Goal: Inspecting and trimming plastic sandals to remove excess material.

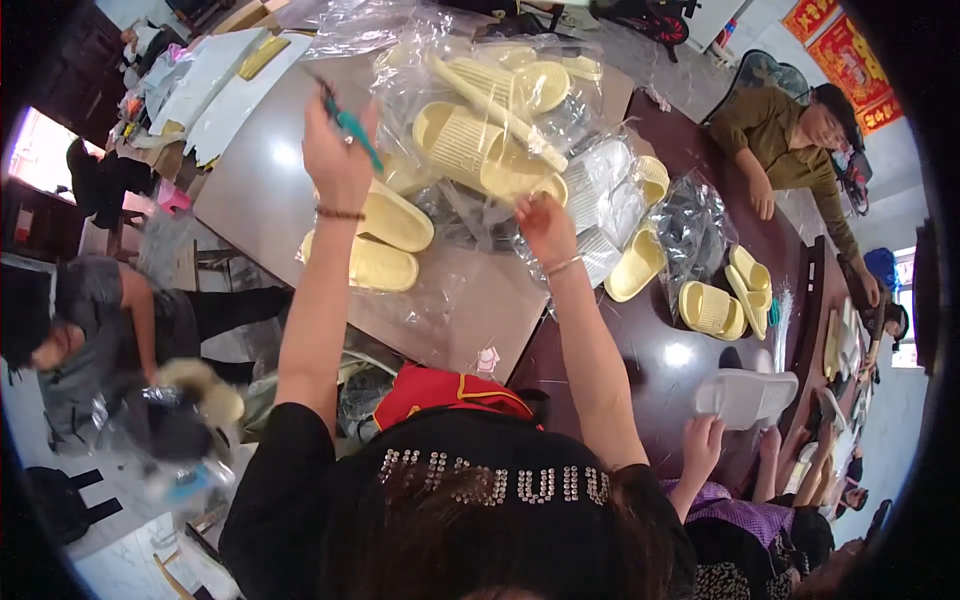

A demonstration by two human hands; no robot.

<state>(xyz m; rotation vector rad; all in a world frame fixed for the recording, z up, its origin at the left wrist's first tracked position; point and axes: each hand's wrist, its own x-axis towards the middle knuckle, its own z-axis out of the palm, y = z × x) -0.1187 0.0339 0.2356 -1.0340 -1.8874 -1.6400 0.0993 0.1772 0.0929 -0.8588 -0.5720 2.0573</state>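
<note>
Glossy tabletop (250,200) bears ribbed yellow slippers (458,142) amid crinkled clear plastic (345,32).

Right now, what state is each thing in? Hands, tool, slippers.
Left hand, grip closed on the tool
Teal-handled tool, held; open or shut unclear
Right hand, fingers curled at the yellow pile; contact unclear
Yellow slipper pile, clear plastic over and around it
Grey-white slippers, in clear plastic
Far-right yellow slippers, unbagged on the dark table
Grey slipper, unbagged, at a co-worker's hand
</note>
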